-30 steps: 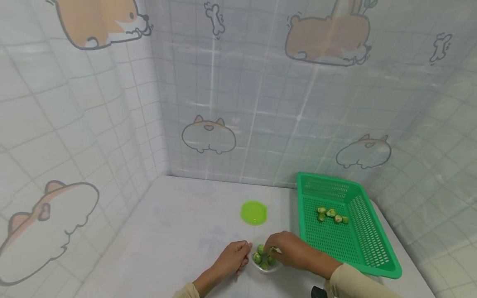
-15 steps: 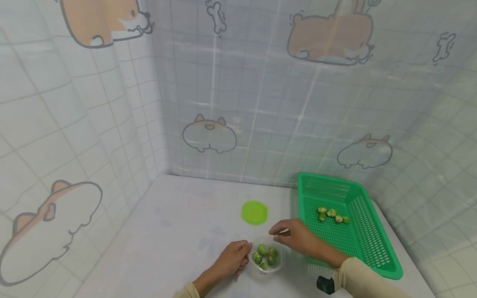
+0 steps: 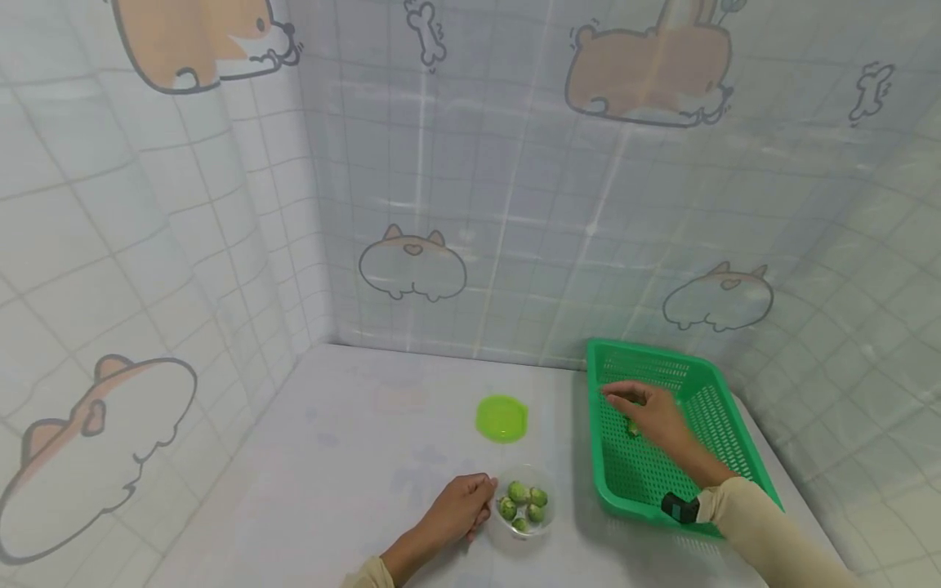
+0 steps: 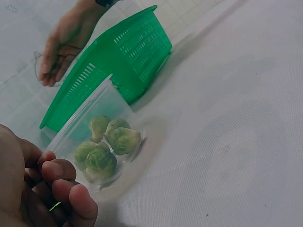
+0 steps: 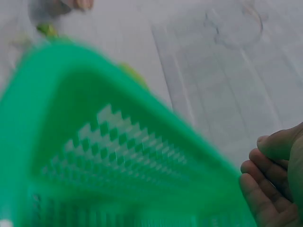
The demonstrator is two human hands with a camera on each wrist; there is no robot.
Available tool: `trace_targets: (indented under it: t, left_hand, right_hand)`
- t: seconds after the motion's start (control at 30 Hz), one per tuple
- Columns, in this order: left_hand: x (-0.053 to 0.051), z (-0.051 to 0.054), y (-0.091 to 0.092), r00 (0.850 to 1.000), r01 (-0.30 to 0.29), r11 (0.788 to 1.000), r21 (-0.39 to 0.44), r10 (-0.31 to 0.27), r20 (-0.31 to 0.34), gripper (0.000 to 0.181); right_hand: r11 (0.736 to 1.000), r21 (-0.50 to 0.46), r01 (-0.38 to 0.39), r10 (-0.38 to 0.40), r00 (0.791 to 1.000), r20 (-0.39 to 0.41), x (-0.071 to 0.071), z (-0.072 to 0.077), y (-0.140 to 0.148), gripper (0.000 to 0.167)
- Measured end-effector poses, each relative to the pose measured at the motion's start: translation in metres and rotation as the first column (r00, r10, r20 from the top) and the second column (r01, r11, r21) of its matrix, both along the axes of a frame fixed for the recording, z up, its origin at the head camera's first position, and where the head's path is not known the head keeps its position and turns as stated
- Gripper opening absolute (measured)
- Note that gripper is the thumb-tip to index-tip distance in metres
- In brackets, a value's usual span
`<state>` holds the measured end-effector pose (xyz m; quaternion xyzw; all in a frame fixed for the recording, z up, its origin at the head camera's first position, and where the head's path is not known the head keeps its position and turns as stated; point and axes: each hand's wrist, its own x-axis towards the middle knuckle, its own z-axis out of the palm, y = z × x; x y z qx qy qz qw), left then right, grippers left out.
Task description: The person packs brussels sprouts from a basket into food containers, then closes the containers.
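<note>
Tabletop (image 3: 353,457) with basket (image 3: 635,478), cartoon-dog walls (image 3: 515,184)

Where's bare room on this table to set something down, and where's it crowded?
The widest free patch of table lies between left curtain and left hand. A narrower strip separates lime lid and green basket. Crowded: the bowl of sprouts, that hand at its rim, and the basket, with the right hand over it.

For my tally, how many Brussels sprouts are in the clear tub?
5 Brussels sprouts: one far left, one far right, one left, one right, one at the near side. Any underneath may be hidden.
</note>
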<state>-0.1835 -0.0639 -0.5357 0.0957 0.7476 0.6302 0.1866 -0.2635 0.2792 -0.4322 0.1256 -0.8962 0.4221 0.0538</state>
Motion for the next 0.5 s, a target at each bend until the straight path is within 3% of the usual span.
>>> trace_targets:
  t: [0.3, 0.5]
  left_hand:
    - [-0.001, 0.000, -0.001, 1.000, 0.006, 1.000, 0.007, -0.006, 0.013, 0.042]
    - [-0.002, 0.001, 0.000, 1.000, 0.002, 1.000, 0.003, -0.002, 0.018, 0.042]
  right_hand:
    - [0.994, 0.076, 0.084, -0.081, 0.996, -0.029, -0.012, -0.015, 0.044, 0.027]
    - [0.987, 0.129, 0.097, -0.103, 0.994, 0.036, -0.015, -0.021, 0.061, 0.031]
